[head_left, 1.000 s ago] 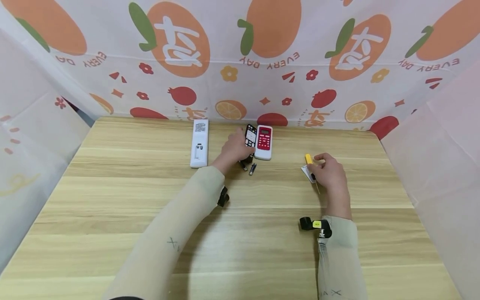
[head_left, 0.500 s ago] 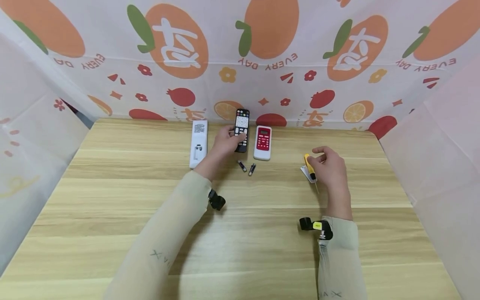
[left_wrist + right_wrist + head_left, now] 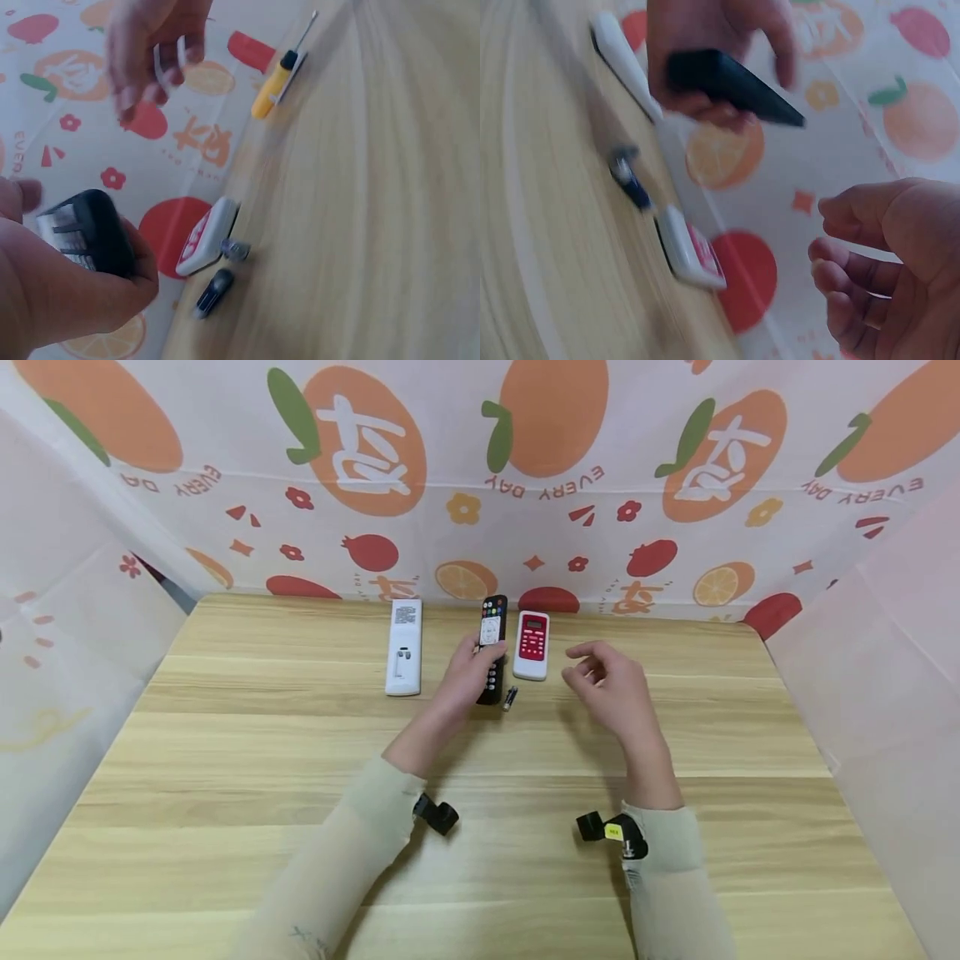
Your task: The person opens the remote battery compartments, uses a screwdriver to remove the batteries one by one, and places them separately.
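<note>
My left hand point(image 3: 467, 675) grips a black remote control point(image 3: 492, 631), thumb across its button face, held above the table. In the left wrist view its end point(image 3: 109, 232) faces the camera. Near it, in the air right of the white-and-red remote point(image 3: 532, 647), is my right hand point(image 3: 611, 689), fingers loosely bent and holding nothing. One small battery point(image 3: 511, 698) shows beside the black remote; the left wrist view has two batteries point(image 3: 215, 292) on the table. A yellow-handled screwdriver point(image 3: 271, 91) lies there beside a small flat pale piece point(image 3: 292, 79), both hidden in the head view.
A long white remote point(image 3: 404, 647) lies back side up at the left, with a battery compartment visible. The fruit-print curtain point(image 3: 465, 468) hangs along the rear edge of the wooden table point(image 3: 262, 760), and pale sheets stand at both sides.
My right hand has left the screwdriver and moved left toward the remotes. My left hand has lifted the black remote, first drawing it left, then bringing it back right and nearer the batteries.
</note>
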Demonstrator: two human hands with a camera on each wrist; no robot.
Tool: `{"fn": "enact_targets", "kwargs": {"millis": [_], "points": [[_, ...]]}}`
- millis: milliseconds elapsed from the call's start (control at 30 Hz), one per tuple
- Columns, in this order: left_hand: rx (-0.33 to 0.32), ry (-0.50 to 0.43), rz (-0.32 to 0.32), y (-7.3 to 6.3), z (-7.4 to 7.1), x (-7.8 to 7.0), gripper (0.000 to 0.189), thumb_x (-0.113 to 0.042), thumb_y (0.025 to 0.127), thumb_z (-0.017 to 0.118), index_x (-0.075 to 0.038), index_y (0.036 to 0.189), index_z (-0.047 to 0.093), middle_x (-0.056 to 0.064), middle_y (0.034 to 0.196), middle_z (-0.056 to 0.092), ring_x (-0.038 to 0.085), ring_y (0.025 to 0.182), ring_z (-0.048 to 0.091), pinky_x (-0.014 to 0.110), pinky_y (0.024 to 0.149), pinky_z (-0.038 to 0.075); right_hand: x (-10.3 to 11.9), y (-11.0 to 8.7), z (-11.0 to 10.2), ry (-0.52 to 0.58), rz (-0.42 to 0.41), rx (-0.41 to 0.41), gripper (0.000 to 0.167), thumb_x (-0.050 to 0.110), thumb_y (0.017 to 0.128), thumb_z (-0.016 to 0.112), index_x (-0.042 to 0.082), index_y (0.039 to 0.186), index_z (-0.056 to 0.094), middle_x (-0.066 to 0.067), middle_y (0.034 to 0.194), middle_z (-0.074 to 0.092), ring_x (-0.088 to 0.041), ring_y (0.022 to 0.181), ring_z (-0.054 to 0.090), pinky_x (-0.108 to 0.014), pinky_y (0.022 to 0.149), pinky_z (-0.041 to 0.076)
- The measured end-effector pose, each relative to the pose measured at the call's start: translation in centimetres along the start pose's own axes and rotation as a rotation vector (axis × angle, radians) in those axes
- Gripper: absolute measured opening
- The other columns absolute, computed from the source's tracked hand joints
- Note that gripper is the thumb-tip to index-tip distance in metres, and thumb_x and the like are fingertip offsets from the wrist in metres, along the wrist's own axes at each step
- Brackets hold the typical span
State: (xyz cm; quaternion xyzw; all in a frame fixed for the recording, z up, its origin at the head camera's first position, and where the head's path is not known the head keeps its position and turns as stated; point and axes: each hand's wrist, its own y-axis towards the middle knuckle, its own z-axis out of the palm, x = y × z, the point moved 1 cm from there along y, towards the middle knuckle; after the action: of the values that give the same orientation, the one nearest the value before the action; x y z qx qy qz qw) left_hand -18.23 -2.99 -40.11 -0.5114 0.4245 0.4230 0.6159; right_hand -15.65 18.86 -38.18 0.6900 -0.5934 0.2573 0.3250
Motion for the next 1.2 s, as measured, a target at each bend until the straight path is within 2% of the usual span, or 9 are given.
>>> {"fn": "enact_targets", "kwargs": {"millis": [133,233,367,533,667,767,900,1067,1200], "points": [[0.044,-0.139,0.010,-0.6,0.3,0.6,0.035,-0.038,0.101,0.054,-0.010,0.121,0.045,0.002,0.096,0.055,0.013,0.072,0.051,0.025,0.064,0.046,1.9,-0.4,1.2,0.021,-0.063,0.055,0.028,0.024,0.093,0.071,0.012,0.118,0.067,-0.004,0.091,0.067,-0.020,0.082,0.061,-0.034,0.069,0.049],[0.079,-0.247,0.025,-0.8,0.3,0.8,0.041,-0.040,0.104,0.048,-0.004,0.123,0.045,0.003,0.094,0.053,0.013,0.068,0.054,0.026,0.063,0.049,2.9,-0.6,2.1,0.012,-0.101,0.083,0.027,0.026,0.092,0.072,0.015,0.116,0.067,0.001,0.089,0.068,-0.016,0.081,0.062,-0.034,0.069,0.051],[0.113,-0.347,0.037,-1.3,0.5,1.1,0.056,-0.043,0.107,0.033,0.001,0.139,0.041,0.007,0.107,0.052,0.015,0.085,0.058,0.028,0.078,0.049,3.6,-0.7,3.1,0.034,-0.133,0.145,0.029,0.032,0.092,0.073,0.015,0.115,0.068,0.003,0.089,0.069,-0.015,0.081,0.064,-0.034,0.071,0.053],[0.160,-0.419,0.057,-1.9,0.9,1.7,0.060,-0.042,0.108,0.020,0.002,0.145,0.036,0.015,0.131,0.047,0.018,0.110,0.052,0.027,0.091,0.042,3.6,-0.7,4.0,0.058,-0.131,0.204,0.031,0.032,0.093,0.071,0.015,0.119,0.066,0.002,0.099,0.070,-0.016,0.084,0.064,-0.035,0.076,0.053],[0.213,-0.406,0.091,-2.0,1.2,1.8,0.060,-0.042,0.108,0.018,0.000,0.148,0.032,0.014,0.136,0.045,0.023,0.124,0.045,0.028,0.097,0.038,3.4,-0.7,4.2,0.060,-0.119,0.212,0.042,0.034,0.094,0.069,0.020,0.132,0.058,-0.001,0.107,0.068,-0.017,0.086,0.064,-0.035,0.076,0.053],[0.236,-0.371,0.108,-2.1,1.0,1.9,0.060,-0.042,0.108,0.017,-0.002,0.150,0.031,0.015,0.145,0.041,0.028,0.137,0.039,0.035,0.110,0.033,3.3,-0.8,4.3,0.073,-0.109,0.227,0.050,0.037,0.094,0.068,0.024,0.140,0.050,-0.001,0.105,0.068,-0.016,0.087,0.064,-0.035,0.074,0.054],[0.268,-0.332,0.106,-2.1,0.8,2.0,0.058,-0.043,0.108,0.015,-0.006,0.151,0.027,0.017,0.153,0.034,0.029,0.142,0.035,0.042,0.118,0.025,3.2,-0.8,4.3,0.101,-0.127,0.268,0.059,0.042,0.093,0.069,0.029,0.145,0.043,0.000,0.103,0.068,-0.015,0.088,0.065,-0.035,0.075,0.055],[0.322,-0.243,0.067,-2.0,0.8,2.1,0.053,-0.042,0.108,0.017,-0.011,0.150,0.022,0.020,0.149,0.036,0.029,0.133,0.044,0.041,0.113,0.032,3.3,-0.7,4.3,0.053,-0.193,0.294,0.070,0.036,0.090,0.075,0.030,0.149,0.039,-0.003,0.106,0.068,-0.015,0.086,0.064,-0.037,0.076,0.056],[0.302,-0.086,0.077,-2.0,0.3,1.8,0.049,-0.038,0.109,0.024,-0.010,0.149,0.028,0.019,0.143,0.045,0.026,0.126,0.049,0.039,0.104,0.039,3.2,-0.6,4.1,-0.002,-0.188,0.294,0.070,0.024,0.088,0.077,0.030,0.148,0.041,-0.003,0.102,0.068,-0.016,0.088,0.064,-0.039,0.078,0.056]]}}
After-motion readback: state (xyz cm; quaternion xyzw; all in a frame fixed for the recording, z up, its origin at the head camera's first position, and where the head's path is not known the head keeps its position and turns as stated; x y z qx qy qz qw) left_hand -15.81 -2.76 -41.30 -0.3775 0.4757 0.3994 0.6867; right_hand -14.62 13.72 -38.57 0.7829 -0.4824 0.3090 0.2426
